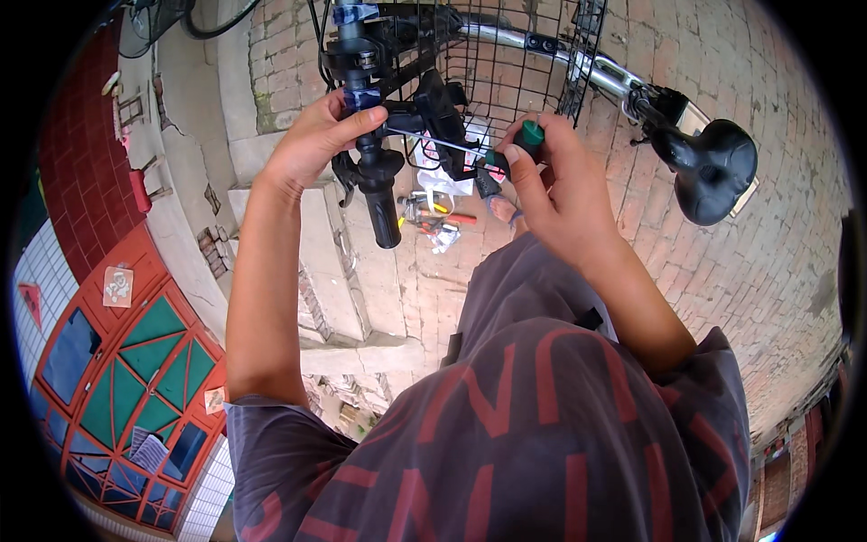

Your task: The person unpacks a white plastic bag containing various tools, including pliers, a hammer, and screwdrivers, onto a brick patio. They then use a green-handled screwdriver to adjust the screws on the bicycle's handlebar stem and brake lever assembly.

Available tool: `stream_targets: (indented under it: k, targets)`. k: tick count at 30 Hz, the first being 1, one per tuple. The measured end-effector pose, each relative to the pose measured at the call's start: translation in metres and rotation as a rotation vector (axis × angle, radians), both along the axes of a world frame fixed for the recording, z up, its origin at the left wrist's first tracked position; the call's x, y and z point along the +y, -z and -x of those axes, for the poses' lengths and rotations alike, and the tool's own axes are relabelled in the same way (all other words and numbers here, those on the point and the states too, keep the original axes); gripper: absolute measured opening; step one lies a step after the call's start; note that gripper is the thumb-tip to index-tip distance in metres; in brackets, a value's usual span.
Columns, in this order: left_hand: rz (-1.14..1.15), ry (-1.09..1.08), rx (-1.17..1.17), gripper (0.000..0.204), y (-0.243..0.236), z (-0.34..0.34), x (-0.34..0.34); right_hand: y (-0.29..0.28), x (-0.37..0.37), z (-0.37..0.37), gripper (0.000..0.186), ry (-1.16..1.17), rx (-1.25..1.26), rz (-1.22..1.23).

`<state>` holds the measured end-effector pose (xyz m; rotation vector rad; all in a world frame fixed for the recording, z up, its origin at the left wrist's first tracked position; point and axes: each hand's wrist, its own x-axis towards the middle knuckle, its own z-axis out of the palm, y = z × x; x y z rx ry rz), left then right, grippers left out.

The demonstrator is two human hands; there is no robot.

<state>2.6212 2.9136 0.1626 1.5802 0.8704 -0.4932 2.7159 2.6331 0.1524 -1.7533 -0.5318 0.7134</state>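
Note:
My left hand (321,135) is closed around the black handlebar (383,212) of a bicycle, its thumb lying over the near side beside the brake lever mount. A screwdriver (531,134) with a green and black handle is in my right hand (569,185), fingers and thumb wrapped around the handle. Its thin metal shaft points left, and the tip reaches the handlebar fittings close to my left thumb. I cannot tell whether the tip sits in a screw. A black bracket-like fitting (438,113) is mounted on the bar, just beyond the shaft.
A black wire basket (519,63) is beyond my hands, and the black saddle (718,172) stands at the right. On the brick ground below lie a white plastic bag (438,176) and several hand tools (461,219). Concrete steps (330,257) and a red-framed door (149,370) are at the left.

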Motion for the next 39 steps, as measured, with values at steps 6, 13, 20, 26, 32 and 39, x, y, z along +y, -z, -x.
stream_targets:
  k: [6,13,20,26,32,39]
  targets:
    - [-0.026,0.01,0.003,0.048,-0.001,0.001,0.001,-0.002,0.002,0.003,0.027,0.065,-0.003,-0.02]
    - [-0.031,0.011,0.017,0.051,-0.007,-0.003,-0.004,0.002,0.001,-0.007,0.022,0.02,0.173,-0.064]
    - [-0.038,0.027,0.027,0.05,-0.01,-0.006,-0.005,-0.003,0.006,-0.019,0.022,0.059,0.607,-0.169]
    - [-0.037,0.014,0.024,0.049,-0.012,-0.003,-0.007,0.001,0.009,-0.042,0.028,0.062,1.293,-0.14]
    - [-0.066,0.021,0.026,0.05,-0.015,-0.011,-0.015,0.032,0.002,-0.049,0.018,-0.073,1.801,-0.202]
    - [-0.13,-0.001,-0.08,0.05,-0.01,-0.003,-0.018,0.014,0.008,-0.053,0.025,-0.167,1.275,-0.092]
